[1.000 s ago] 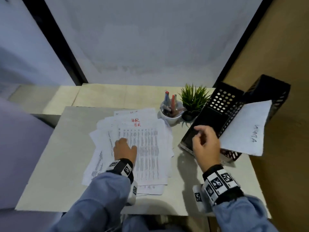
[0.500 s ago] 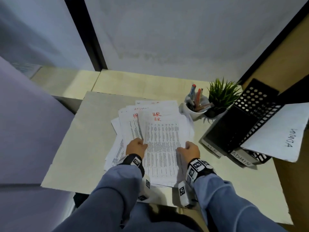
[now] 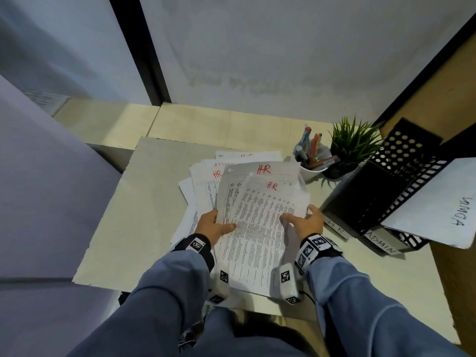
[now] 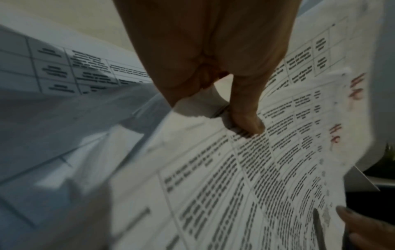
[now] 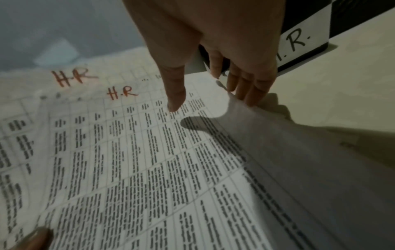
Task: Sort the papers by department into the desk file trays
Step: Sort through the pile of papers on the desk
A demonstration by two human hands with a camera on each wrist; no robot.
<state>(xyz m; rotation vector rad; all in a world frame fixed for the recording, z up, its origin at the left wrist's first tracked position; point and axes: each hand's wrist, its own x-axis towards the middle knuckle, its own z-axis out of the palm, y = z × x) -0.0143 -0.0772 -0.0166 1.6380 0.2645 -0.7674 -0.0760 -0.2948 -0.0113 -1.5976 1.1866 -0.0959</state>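
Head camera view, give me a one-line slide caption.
Both hands, left hand and right hand, lift HR sheets beside labelled trays.

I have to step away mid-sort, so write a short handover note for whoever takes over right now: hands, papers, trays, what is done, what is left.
Left hand: pinches the left edge of two lifted HR sheets, thumb on top.
Right hand: open, fingers straight at the sheets' right edge.
Paper pile: on the desk under the sheets, HR and ADMIN marks showing.
File trays: to the right, labelled HR and ADMIN.
Done: one ADMIN sheet lies in a tray, sticking out.
Left: file the HR sheets in the HR tray, then sort the pile.
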